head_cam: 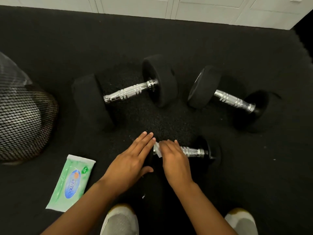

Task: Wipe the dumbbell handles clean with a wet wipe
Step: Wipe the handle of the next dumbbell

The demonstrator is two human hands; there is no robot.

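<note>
The right hand (pixel 174 160) is curled down over the chrome handle of the small black dumbbell (pixel 194 152) nearest the person, its grip closed on a white wet wipe (pixel 157 150) that is pressed against the bar; a crumpled edge of the wipe shows just left of the knuckles. The left hand (pixel 133 160) lies flat and open, fingers straight, resting on the dumbbell's near-left weight, which it hides almost wholly; it holds nothing and seems to steady the weight.

To the right of the grip the bare knurled bar runs on to the far black weight, so most of this handle appears not yet covered. For a good wipe, the hand should wrap the cloth fully round the bar and draw it along to that weight, while the other hand keeps the dumbbell from rolling on the black rubber floor (pixel 50 56). Turning the bar would bring its underside up.

Beyond the grip lie two larger black dumbbells with chrome handles, one ahead and to the left (pixel 130 92), one ahead and to the right (pixel 233 100), both well apart from the hands. The green wet-wipe packet (pixel 71 182) lies on the floor left of the left forearm.
</note>
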